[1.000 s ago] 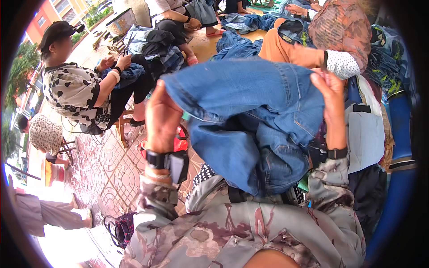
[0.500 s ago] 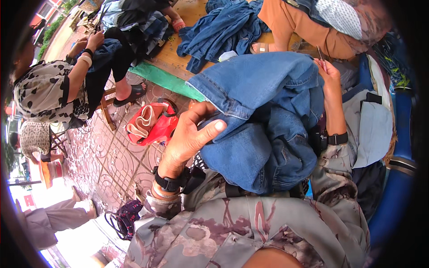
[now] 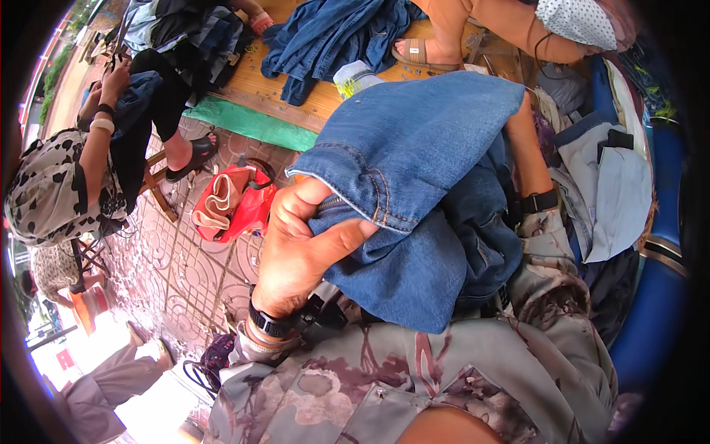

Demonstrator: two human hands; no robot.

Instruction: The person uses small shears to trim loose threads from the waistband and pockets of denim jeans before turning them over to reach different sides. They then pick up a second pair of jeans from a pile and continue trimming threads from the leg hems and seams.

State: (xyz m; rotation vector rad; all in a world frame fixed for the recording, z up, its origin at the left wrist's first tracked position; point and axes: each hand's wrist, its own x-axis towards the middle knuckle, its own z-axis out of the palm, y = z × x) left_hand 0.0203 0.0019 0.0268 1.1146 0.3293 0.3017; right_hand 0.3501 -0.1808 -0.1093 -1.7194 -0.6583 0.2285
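A pair of blue jeans (image 3: 421, 148) is spread and bunched above my lap, its folds hanging toward me. My left hand (image 3: 299, 240) grips a stitched edge of it, thumb on top and fingers tucked under the flap. A short row of metal zipper teeth (image 3: 330, 202) shows just beside those fingers. My right hand (image 3: 523, 129) is behind the raised denim at the far right of the jeans. Only its back and wrist show; the fingers, and anything in them, are hidden by the cloth.
A wooden platform (image 3: 255, 85) ahead bears a heap of denim (image 3: 333, 41) and another person's sandaled foot (image 3: 429, 53). A red bag (image 3: 240, 203) lies on the paving. Folded clothes (image 3: 617, 192) and a blue tube (image 3: 662, 303) flank my right. At left sits a person (image 3: 63, 174) handling denim.
The upper denim layer is lifted and turned over toward the right. My right hand, which held a thin pointed metal tool, has gone behind the cloth. My left hand has shifted slightly left and nearer.
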